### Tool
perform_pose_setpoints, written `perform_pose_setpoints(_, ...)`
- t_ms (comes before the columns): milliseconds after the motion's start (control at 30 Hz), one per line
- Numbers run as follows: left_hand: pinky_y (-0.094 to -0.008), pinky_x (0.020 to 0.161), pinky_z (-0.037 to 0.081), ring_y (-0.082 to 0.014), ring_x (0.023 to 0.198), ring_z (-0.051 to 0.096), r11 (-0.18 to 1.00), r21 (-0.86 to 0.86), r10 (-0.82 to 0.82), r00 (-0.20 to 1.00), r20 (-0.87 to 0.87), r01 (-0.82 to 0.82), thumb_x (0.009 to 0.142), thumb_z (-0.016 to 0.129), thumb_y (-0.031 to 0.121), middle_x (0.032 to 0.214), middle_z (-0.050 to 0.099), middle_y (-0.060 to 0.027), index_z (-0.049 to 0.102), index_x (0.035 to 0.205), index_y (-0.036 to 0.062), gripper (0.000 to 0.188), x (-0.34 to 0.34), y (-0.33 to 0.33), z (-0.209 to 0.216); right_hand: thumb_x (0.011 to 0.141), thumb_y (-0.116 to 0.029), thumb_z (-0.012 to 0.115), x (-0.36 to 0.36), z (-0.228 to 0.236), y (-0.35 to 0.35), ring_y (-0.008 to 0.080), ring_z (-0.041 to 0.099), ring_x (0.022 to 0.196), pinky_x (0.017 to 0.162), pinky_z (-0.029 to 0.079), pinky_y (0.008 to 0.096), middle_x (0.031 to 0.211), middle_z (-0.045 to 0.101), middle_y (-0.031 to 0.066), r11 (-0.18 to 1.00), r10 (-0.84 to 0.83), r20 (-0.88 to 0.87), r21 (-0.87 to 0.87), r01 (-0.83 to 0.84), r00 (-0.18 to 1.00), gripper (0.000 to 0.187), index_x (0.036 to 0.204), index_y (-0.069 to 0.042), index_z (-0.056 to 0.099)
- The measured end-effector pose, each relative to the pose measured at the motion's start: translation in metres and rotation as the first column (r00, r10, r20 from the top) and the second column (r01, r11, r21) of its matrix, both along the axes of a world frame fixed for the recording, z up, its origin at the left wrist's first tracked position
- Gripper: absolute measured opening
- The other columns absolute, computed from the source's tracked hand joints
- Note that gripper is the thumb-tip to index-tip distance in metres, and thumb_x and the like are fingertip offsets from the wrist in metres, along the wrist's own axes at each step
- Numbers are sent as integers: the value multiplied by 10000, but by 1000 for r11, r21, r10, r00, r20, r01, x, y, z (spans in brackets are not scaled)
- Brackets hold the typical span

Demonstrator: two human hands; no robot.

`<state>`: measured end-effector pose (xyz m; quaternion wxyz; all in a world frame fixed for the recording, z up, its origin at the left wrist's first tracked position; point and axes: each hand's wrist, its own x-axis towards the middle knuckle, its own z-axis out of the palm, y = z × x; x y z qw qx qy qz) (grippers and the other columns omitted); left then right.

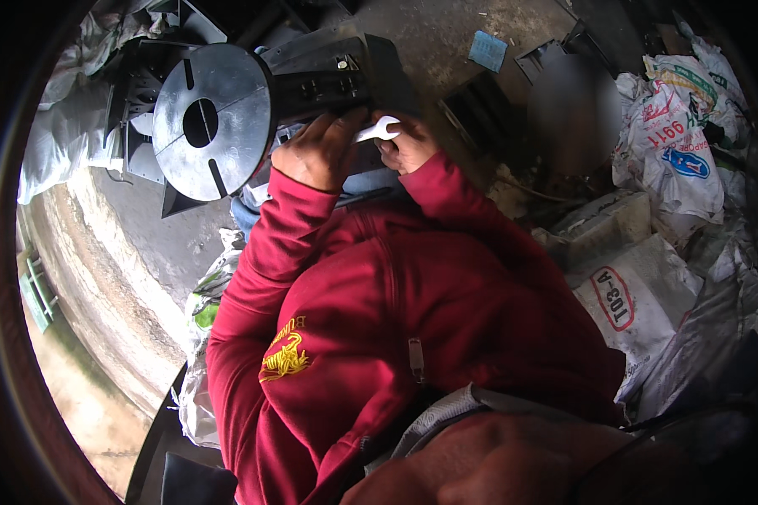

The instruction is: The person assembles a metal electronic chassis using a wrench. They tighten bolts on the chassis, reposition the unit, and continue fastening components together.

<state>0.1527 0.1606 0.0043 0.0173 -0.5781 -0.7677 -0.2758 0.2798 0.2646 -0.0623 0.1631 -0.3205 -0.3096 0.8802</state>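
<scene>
A silver open-end wrench (377,131) lies across the gap between my hands, its jaw toward the right. My left hand (312,156) is closed around the wrench's shaft, knuckles up. My right hand (411,145) has its fingers curled beside the jaw; whatever they pinch is hidden. Both hands are at the near side of a black metal assembly (320,88), which carries small bolts on top. To the left of my left hand stands a round grey metal disc (240,109) with slots and a centre hole.
Crumpled white printed sacks (669,139) are heaped at the right, with another sack (640,295) nearer me. A blue piece of paper (488,51) lies on the floor beyond. Black metal parts (480,109) sit right of the assembly. Clear plastic wrap (67,151) hangs at the far left.
</scene>
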Motion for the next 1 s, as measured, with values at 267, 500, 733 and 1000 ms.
perform_pose_setpoints(267, -327, 575, 529, -242, 715, 684, 996, 23, 79, 994, 74, -81, 686, 741, 79, 898, 694, -44, 675, 1054, 166, 384, 8, 0, -12, 935, -171, 587, 3, -2, 1, 12, 333, 436, 376, 215, 194, 633, 489, -25, 999, 34, -27, -26, -34, 999, 146, 996, -48, 636)
perform_pose_setpoints(500, -334, 585, 536, -250, 729, 689, 998, 23, -66, 998, -8, 66, 717, 732, 77, 913, 706, -41, 673, 1140, 208, 447, -10, -3, -7, 929, -155, 582, 3, 7, 19, 18, 351, 443, 371, 222, 184, 646, 484, -22, 983, 126, -34, -129, -129, 991, 150, 1009, -35, 622)
perform_pose_setpoints(733, -335, 600, 548, -233, 704, 674, 998, 40, -51, 997, 51, 49, 746, 718, 136, 834, 659, -25, 641, 1174, 243, 447, -7, -6, -13, 949, -169, 568, 6, 16, 35, 7, 319, 448, 378, 206, 185, 627, 419, -68, 834, 242, -213, -454, -315, 947, 104, 866, -114, 537)
perform_pose_setpoints(1000, -340, 564, 524, -249, 691, 679, 997, 74, -43, 996, 74, 37, 671, 746, 104, 849, 697, -47, 684, 1117, 234, 469, -7, -4, -9, 963, -226, 579, 3, 13, 36, 11, 273, 424, 369, 176, 186, 594, 397, -82, 764, 252, -259, -538, -356, 932, 207, 803, -122, 501)
